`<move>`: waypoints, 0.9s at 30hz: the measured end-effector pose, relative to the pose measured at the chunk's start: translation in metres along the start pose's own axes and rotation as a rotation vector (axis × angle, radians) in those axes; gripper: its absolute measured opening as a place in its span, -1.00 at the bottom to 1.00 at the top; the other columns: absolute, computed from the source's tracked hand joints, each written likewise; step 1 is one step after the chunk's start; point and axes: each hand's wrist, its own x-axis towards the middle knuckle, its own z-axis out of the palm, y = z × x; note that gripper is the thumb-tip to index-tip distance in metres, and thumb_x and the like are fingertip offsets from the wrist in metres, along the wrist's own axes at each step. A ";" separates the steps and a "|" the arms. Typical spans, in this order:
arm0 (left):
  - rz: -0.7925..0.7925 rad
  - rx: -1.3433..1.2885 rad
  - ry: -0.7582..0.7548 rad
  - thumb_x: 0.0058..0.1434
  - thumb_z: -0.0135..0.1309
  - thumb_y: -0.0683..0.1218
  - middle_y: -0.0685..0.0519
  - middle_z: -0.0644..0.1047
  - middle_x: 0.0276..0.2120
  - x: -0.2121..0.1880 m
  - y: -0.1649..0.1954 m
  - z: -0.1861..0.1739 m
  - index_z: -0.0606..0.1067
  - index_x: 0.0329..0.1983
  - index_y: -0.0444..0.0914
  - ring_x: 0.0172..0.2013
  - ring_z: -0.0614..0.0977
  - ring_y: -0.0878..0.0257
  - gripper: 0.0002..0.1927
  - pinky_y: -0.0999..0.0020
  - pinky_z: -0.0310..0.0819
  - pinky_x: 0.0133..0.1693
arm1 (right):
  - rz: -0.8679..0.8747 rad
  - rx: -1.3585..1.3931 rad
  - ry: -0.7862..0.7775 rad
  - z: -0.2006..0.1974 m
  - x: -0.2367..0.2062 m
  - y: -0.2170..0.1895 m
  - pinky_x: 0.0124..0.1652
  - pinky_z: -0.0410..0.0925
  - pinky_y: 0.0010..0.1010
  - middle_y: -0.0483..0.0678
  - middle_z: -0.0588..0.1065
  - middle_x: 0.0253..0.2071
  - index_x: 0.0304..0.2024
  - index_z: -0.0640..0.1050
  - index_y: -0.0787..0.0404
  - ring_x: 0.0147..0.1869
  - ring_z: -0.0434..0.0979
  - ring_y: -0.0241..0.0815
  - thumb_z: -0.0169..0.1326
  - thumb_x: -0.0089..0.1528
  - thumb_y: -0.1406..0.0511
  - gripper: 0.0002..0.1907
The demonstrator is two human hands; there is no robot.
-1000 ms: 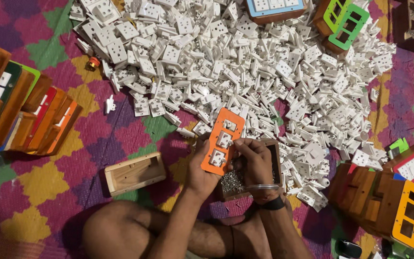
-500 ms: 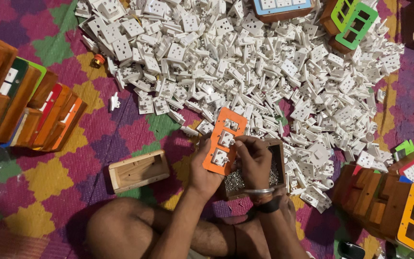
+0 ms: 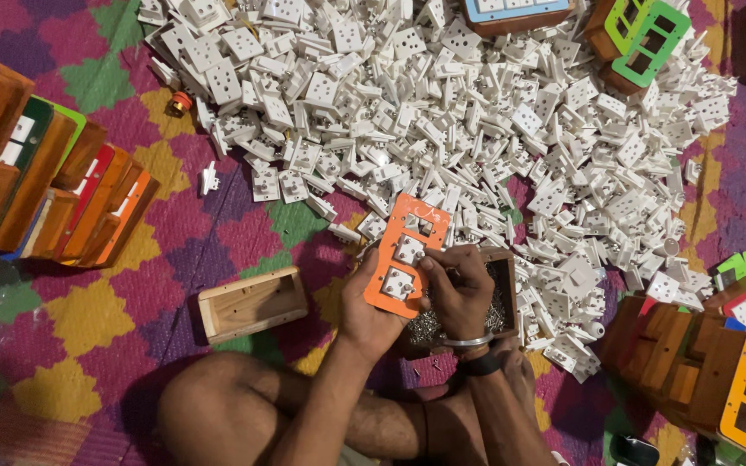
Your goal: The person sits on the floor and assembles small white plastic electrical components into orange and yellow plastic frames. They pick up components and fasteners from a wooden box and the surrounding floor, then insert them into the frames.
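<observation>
Orange plate [image 3: 407, 250] — between left fingers [image 3: 371, 298] and right fingers [image 3: 442, 269].

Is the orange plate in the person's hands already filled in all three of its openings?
No: the orange plate in the left hand has white sockets in two openings, while its top opening shows empty.
</observation>
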 end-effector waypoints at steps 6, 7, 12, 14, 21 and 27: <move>-0.005 -0.016 -0.039 0.44 -0.09 0.21 -0.07 0.53 0.01 0.000 0.000 0.001 0.38 0.28 -0.26 -0.04 0.58 0.11 -0.45 0.10 0.53 -0.18 | 0.105 0.207 -0.078 -0.002 -0.001 0.001 -0.31 0.41 -0.57 -0.09 0.49 -0.29 -0.24 0.48 0.30 -0.26 0.54 -0.38 0.33 0.21 0.48 -0.76; 0.001 0.000 -0.019 0.43 -0.10 0.21 -0.07 0.53 0.01 0.000 0.000 0.001 0.38 0.27 -0.26 -0.05 0.58 0.11 -0.45 0.11 0.53 -0.18 | 0.162 0.288 -0.099 -0.002 -0.001 -0.002 -0.32 0.43 -0.56 -0.06 0.51 -0.30 -0.22 0.45 0.28 -0.27 0.56 -0.37 0.33 0.20 0.48 -0.73; 0.022 0.019 -0.005 0.40 -0.11 0.20 -0.07 0.54 0.00 0.001 0.001 0.002 0.39 0.25 -0.26 -0.07 0.58 0.10 -0.45 0.14 0.53 -0.19 | 0.036 0.050 -0.040 0.004 -0.005 -0.020 -0.31 0.41 -0.61 -0.12 0.48 -0.17 -0.08 0.60 0.25 -0.23 0.54 -0.41 0.24 0.23 0.43 -0.80; 0.013 0.000 -0.013 0.43 -0.11 0.20 -0.07 0.53 0.02 0.000 0.001 0.003 0.38 0.26 -0.27 -0.04 0.57 0.10 -0.46 0.15 0.52 -0.18 | -0.043 -0.083 -0.016 0.006 -0.004 -0.026 -0.26 0.43 -0.59 -0.13 0.47 -0.15 -0.12 0.64 0.27 -0.18 0.54 -0.42 0.24 0.25 0.41 -0.85; 0.018 0.098 0.015 0.42 -0.10 0.18 -0.04 0.54 0.02 -0.002 0.002 0.003 0.40 0.22 -0.21 0.00 0.57 0.11 -0.52 0.12 0.52 -0.23 | -0.266 -0.406 -0.076 -0.011 0.012 -0.038 -0.33 0.29 -0.56 -0.21 0.44 -0.36 -0.30 0.67 0.25 -0.32 0.44 -0.40 0.37 0.14 0.37 -0.87; -0.004 0.035 -0.022 0.43 -0.08 0.17 -0.04 0.54 0.00 -0.003 0.000 0.003 0.40 0.22 -0.22 -0.01 0.57 0.11 -0.53 0.12 0.53 -0.23 | 0.016 -0.032 -0.102 -0.015 0.006 -0.017 -0.33 0.34 -0.57 -0.19 0.47 -0.29 -0.21 0.61 0.29 -0.30 0.47 -0.43 0.33 0.16 0.45 -0.82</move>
